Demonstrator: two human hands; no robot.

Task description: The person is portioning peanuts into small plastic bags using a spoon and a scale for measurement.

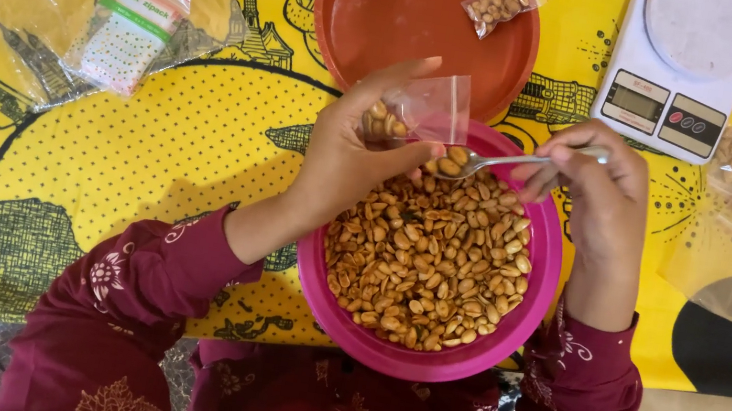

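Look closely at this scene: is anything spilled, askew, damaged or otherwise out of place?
Nothing stands out. The roasted peanuts all lie inside the round pink plastic bowl, none on the yellow printed tablecloth. The left hand holds a small clear plastic bag over the bowl, and the right hand brings a metal spoon to it.

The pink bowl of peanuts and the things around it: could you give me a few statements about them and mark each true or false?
1. The left hand holds a small clear bag with a few peanuts in it. True.
2. The right hand holds a fork. False: it holds a metal spoon carrying peanuts.
3. The pink bowl is empty. False: it is full of peanuts.
4. A filled small bag lies on the orange plate. True.
5. A bag sits on the white kitchen scale. False: its platform is bare.
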